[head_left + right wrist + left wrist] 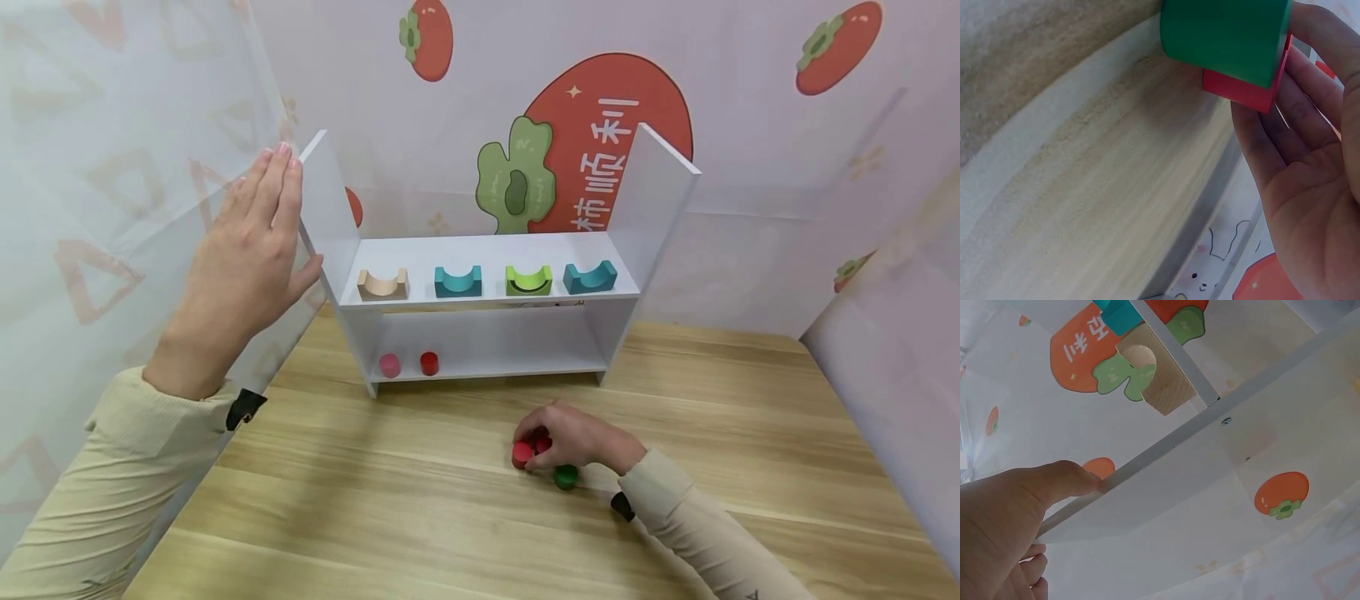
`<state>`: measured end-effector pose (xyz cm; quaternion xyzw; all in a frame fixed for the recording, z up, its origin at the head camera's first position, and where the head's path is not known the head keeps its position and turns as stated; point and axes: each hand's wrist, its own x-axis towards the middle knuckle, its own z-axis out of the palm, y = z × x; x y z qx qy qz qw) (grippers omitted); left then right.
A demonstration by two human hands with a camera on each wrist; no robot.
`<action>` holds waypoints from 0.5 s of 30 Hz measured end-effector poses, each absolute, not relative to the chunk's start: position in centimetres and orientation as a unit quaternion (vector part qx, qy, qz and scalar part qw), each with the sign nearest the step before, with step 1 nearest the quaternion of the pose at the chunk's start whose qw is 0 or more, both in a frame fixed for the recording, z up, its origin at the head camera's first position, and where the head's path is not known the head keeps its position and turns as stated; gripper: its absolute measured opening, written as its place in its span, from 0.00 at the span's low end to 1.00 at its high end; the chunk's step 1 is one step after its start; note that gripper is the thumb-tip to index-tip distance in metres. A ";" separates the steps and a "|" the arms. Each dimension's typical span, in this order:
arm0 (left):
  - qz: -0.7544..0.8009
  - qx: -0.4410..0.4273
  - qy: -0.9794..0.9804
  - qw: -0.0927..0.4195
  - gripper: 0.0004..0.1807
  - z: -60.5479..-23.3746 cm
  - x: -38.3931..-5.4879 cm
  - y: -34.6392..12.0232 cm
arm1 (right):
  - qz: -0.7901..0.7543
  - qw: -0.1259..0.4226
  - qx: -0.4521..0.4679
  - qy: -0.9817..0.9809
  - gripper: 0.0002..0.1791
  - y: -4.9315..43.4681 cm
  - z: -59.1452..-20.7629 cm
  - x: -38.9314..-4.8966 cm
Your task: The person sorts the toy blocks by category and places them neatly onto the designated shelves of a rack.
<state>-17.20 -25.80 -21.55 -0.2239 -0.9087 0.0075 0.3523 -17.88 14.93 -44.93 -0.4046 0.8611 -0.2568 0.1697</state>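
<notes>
A white two-tier toy shelf (480, 308) stands on the wooden table. My left hand (243, 250) holds its left side panel (1166, 462), with the fingers straight along the outer face and the thumb over the front edge. On the table before the shelf, my right hand (572, 433) has its fingers curled round a red cylindrical block (522, 455). A second red block (542, 445) shows under those fingers, partly hidden. Close by the palm is a green rounded block (566, 477), which overlaps the red one in the right wrist view.
Along the upper shelf sit arch blocks: plain wood (382, 286), teal (457, 283), lime green (528, 282) and another teal (590, 278). A pink cylinder (389, 365) and a red cylinder (429, 363) stand on the lower shelf's left. Printed cloth (750, 208) hangs behind and beside the table.
</notes>
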 end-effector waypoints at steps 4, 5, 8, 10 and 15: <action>0.017 -0.224 -0.909 0.352 0.55 -21.5 -17.3 -25.7 | -0.268 0.172 -0.403 0.858 0.15 15.0 -44.7 -18.0; 0.018 -0.225 -0.909 0.351 0.55 -21.5 -17.3 -25.7 | -0.270 0.173 -0.401 0.858 0.15 15.0 -44.6 -18.1; 0.018 -0.227 -0.908 0.352 0.55 -21.5 -17.3 -25.7 | -0.277 0.182 -0.392 0.858 0.15 14.9 -44.2 -18.5; 0.017 -0.227 -0.908 0.352 0.55 -21.5 -17.3 -25.7 | -0.279 0.180 -0.392 0.858 0.15 14.7 -43.9 -18.9; 0.019 -0.227 -0.908 0.351 0.56 -21.5 -17.2 -25.8 | -0.275 0.165 -0.402 0.858 0.15 13.9 -42.4 -19.7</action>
